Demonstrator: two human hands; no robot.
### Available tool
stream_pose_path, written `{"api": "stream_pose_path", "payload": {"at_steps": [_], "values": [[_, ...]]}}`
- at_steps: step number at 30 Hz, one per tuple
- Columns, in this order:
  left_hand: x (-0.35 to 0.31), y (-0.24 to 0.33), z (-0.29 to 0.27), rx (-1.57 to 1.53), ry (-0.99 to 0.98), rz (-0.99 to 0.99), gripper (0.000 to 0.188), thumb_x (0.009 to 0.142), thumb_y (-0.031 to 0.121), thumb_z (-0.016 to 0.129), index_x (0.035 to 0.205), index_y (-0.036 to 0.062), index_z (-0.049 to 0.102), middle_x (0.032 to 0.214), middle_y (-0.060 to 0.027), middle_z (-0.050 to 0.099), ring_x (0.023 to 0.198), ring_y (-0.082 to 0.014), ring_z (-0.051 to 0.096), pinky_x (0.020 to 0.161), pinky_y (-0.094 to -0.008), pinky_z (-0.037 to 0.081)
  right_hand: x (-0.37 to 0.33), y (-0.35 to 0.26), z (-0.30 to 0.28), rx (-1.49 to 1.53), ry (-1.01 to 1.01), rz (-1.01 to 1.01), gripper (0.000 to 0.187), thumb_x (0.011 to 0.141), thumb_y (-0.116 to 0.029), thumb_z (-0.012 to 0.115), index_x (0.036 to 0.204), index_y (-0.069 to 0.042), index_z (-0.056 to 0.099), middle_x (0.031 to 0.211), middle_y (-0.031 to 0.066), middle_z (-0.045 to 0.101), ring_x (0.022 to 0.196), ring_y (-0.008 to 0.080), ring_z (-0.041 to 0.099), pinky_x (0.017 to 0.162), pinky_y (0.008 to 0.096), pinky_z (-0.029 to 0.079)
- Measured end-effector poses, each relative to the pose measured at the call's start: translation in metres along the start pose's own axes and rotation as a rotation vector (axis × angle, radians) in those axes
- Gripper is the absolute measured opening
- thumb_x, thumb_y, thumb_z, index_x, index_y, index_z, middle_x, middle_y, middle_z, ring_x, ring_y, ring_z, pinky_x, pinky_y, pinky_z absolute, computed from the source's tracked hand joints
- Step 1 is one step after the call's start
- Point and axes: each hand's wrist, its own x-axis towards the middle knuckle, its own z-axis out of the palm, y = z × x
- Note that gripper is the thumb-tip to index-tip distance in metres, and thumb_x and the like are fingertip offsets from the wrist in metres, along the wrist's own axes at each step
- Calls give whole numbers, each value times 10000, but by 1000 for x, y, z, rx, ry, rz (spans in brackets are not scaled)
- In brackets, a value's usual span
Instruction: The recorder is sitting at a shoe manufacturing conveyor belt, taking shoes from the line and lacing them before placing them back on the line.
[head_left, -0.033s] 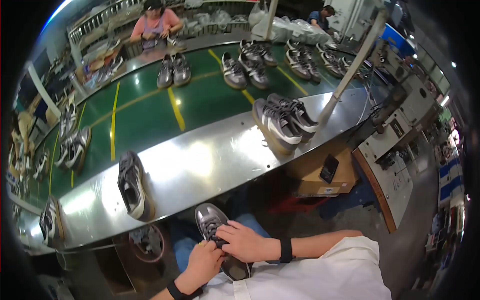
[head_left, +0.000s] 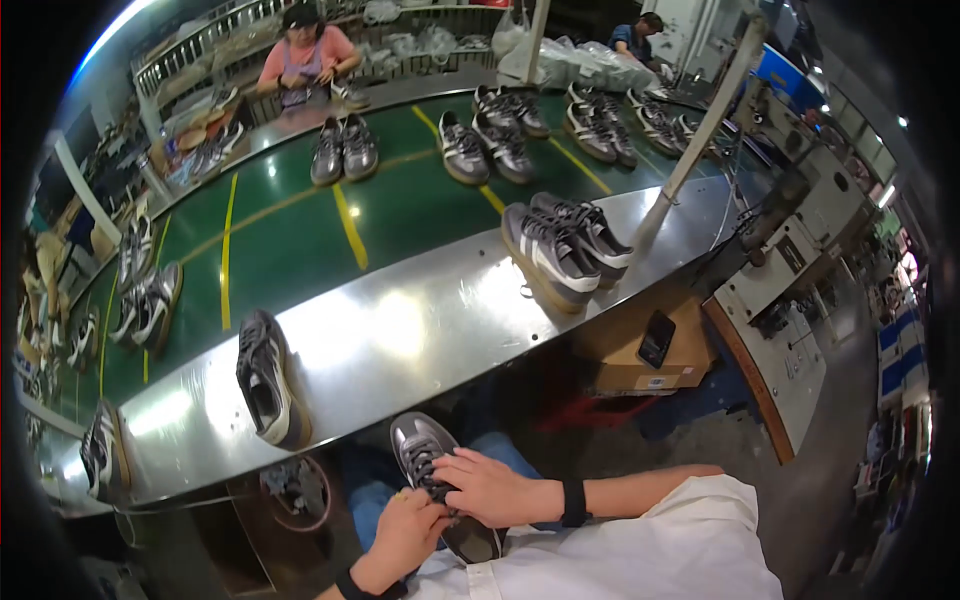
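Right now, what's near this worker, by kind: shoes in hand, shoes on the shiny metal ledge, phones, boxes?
Grey shoe held by left hand and right hand: 1
Shoes on the steel ledge: 3, a lone shoe and a pair; the far-left rim is too bent to count
Dark phone: 1
Cardboard box: 1
Total: 6

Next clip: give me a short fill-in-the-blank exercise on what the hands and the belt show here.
1. Both hands, left hand and right hand, rest on one grey ____ over the lap.
2. The conveyor belt surface is coloured ____.
3. On the steel ledge, the single shoe lies to the person's ____ of the shoe pair.

Missing words: shoe; green; left
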Motion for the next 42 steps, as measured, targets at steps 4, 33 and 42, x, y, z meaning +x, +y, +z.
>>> {"api": "stream_pose_path", "payload": {"at_steps": [4,33,42], "values": [[-12,18,-79,-791,236,-282,75,752,54,700,779,21,638,770,-58,569,721,-172,536,652,-273,419,36,-29,-89,972,-221,697,109,870,-140,600,888,-33,595,837,134,593,800,211,594,755,343,469],[-19,-29,-5,-1032,321,-588,230,989,154,395,900,-7,532,763,-44,556,643,-116,567,549,-281,466,6,-20,-30,502,-332,368,244,764,-37,501,965,-71,635,834,100,650,616,209,634,561,314,489],[-11,10,-7,-394,215,-10,136,803,-38,591,908,47,576,725,-113,594,595,-290,572,539,-341,442,17,1,-4,900,-189,527,458,768,17,514,1216,-62,563,808,170,654,707,251,649,620,334,504]]}}
